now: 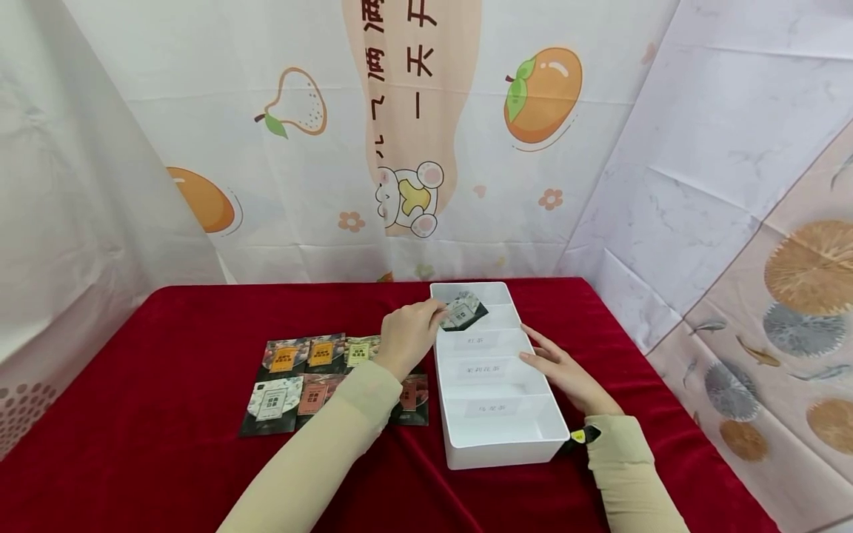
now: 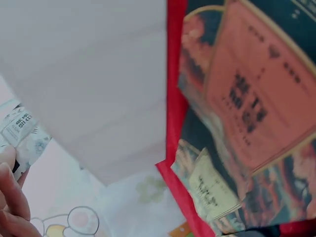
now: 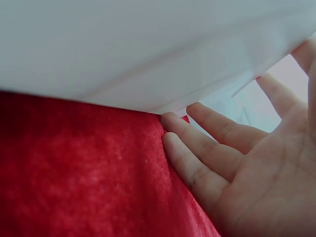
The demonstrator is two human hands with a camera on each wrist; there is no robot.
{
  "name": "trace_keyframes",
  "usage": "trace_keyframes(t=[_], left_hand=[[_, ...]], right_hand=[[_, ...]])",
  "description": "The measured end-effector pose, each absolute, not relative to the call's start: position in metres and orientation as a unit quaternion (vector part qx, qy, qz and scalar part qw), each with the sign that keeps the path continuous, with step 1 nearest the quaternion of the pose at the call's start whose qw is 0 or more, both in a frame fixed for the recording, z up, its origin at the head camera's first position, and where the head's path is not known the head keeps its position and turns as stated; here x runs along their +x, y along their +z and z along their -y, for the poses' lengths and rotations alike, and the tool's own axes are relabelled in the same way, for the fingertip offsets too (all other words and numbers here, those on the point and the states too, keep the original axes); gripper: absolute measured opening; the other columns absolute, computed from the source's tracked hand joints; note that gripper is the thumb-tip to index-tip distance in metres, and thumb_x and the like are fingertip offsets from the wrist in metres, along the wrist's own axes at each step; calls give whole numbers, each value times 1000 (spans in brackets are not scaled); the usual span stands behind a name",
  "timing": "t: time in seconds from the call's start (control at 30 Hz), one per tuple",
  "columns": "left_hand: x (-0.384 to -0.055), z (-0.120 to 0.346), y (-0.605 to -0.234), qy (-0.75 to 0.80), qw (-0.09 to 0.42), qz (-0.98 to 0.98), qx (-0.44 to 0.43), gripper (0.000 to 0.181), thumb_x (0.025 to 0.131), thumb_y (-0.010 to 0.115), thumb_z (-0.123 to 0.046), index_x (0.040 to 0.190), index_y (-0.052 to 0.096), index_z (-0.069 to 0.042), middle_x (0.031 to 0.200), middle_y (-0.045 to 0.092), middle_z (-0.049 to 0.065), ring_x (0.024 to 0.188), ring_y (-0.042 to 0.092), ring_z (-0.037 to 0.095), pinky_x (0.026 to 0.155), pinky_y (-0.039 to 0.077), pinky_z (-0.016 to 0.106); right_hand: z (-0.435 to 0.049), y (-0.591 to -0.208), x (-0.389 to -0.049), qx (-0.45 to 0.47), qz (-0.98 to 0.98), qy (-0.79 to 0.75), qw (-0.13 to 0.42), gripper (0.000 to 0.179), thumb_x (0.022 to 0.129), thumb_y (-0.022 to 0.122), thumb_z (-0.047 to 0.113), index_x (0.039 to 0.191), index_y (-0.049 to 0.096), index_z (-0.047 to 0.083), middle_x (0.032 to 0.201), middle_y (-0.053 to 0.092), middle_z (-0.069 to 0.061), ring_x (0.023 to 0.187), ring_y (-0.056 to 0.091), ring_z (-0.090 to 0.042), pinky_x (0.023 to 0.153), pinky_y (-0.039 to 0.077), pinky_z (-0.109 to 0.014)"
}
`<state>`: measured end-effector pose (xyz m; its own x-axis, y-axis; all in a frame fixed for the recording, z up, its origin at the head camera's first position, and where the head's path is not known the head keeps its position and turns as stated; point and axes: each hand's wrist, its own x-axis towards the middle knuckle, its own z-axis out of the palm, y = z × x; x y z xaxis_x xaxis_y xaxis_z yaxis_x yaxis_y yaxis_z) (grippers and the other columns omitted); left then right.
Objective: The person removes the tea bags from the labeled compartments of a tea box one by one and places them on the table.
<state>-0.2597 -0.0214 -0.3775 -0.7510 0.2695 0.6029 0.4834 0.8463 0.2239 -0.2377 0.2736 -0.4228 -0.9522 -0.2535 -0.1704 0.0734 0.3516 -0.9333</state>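
My left hand (image 1: 411, 337) pinches a dark packet with a pale floral label (image 1: 464, 311) by its edge, over the far part of a white divided box (image 1: 506, 433). In the left wrist view the fingers (image 2: 15, 195) grip the same packet (image 2: 27, 136) beyond the box's wall. My right hand (image 1: 566, 374) rests against the box's right side, fingers spread and fairly straight, fingertips at the rim. The right wrist view shows that hand (image 3: 256, 163) with its fingertips touching the white wall (image 3: 148, 54). Printed labels (image 1: 483, 369) mark the box's dividers.
Left of the box, several packets lie in two rows on the red cloth (image 1: 166, 385): orange-labelled (image 1: 283, 360), yellow-green-labelled (image 1: 360, 352), white-labelled (image 1: 272, 403) and red-labelled (image 1: 413, 396) ones. The left forearm partly covers them. A printed curtain (image 1: 300, 192) hangs behind.
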Motion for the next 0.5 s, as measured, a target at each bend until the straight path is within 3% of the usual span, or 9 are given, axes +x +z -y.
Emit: trace_keyframes(t=[0.27,0.5], left_hand=[[-254,32,-357,-258,301,898,-193,19,95,66,-31,107,73,-17,80,74,-1,58,60,12,49,44,24],[-241,45,-345,-295,264,898,-192,22,96,65,-31,112,72,-18,78,72,-2,55,49,9,52,42,24]], right_hand=[[-274,-423,-237,-59,-808,-569,145,71,100,58,34,159,20,29,152,37,-25,119,58,-30,97,46,-40],[-273,-423,-237,-57,-807,-570,146,70,100,59,35,159,21,30,151,38,-24,118,58,-29,97,46,-40]])
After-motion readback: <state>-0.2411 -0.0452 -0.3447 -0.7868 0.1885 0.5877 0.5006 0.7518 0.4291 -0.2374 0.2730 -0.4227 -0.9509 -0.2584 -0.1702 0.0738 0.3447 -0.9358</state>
